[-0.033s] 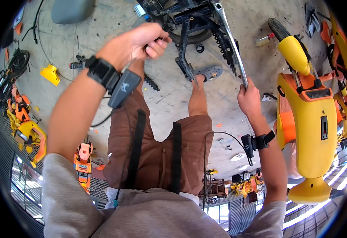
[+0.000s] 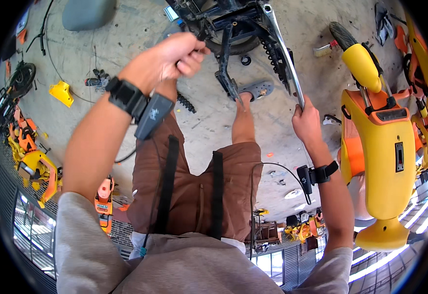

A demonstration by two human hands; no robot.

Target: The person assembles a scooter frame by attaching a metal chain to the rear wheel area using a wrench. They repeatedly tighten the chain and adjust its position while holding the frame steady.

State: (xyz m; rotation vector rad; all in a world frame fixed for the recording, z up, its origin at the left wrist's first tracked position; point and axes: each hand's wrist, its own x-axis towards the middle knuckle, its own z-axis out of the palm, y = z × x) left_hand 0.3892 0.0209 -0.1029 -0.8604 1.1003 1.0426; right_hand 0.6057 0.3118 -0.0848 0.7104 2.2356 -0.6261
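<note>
A long silver wrench (image 2: pixel 286 55) slants up from my right hand (image 2: pixel 306 121), whose fingers are wrapped round its lower end. Its ring end lies against a black vehicle frame (image 2: pixel 233 22), beside a black coil spring (image 2: pixel 274 58). At the frame's left side, my left hand (image 2: pixel 182 53) is closed with the fingers curled inward. A small dark piece shows by its fingertips, but what it grips is hidden. Below the frame hangs a black kickstand-like leg (image 2: pixel 227 84), close to my foot in a grey clog (image 2: pixel 259 90).
To my right stands a yellow and orange vehicle (image 2: pixel 389 161) with a black tyre. A yellow plastic part (image 2: pixel 62 93), a grey seat-like pad (image 2: pixel 89 12) and a red-handled brush (image 2: pixel 325 48) lie on the concrete floor. Another loose black spring (image 2: pixel 186 103) rests near my left leg.
My left hand has shifted very slightly downward, its forearm a little to the right. My right hand and the wrench look nearly still.
</note>
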